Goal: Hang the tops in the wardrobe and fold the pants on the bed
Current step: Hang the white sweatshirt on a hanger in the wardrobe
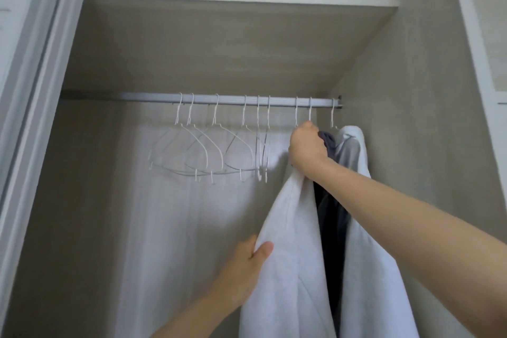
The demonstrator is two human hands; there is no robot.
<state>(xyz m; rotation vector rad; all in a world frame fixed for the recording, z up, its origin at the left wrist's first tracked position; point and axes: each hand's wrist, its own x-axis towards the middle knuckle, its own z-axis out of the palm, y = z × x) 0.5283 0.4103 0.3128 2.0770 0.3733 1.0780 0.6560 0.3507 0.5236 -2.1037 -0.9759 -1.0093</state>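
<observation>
Reaching into the wardrobe (411,145), my left hand (248,263) pinches the edge of a white top (288,269) between thumb and curled fingers. Empty hangers (214,151) fill the rail's (131,97) middle. My right hand (307,147), fingers curled, grips the top's collar near the rail's right end, beside a dark top (330,217).

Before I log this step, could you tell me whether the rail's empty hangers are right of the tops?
No, the empty hangers hang left of the tops.
</observation>
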